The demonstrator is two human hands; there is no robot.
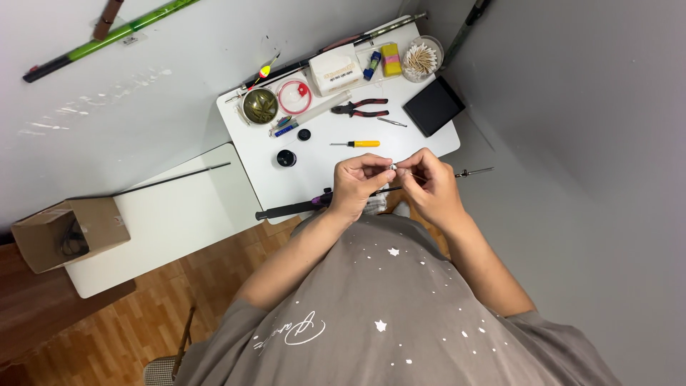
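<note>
Two hands meet over the near edge of a small white counter (429,146), pinching a tiny pale ring-like fitting (393,166) between them. The left hand (357,184) has its grip closed on that fitting with thumb and forefinger; the right hand (432,187) has its fingertips drawn together just beside it, apparently on a fine thread or wire too thin to make out. Beneath both hands a slim dark fishing rod (300,208) lies across the person's lap, its thick handle end to the left and its thin tip (475,172) jutting out past the right hand.

Good work at this stage, by the look of it, calls for keeping the small part steady close over the rod, with both wrists braced low, so the fitting neither slips nor turns out of line. A light, even pinch seems wiser than force, given how small the piece is.

Tools sit well apart on the counter behind: red-handled pliers (361,108), a yellow-handled screwdriver (361,144), a black square pad (433,106), a clear cup of cotton swabs (421,58) and a round olive tin (260,105). An open cardboard box (68,232) rests on a second, lower counter (179,214) to the left.
</note>
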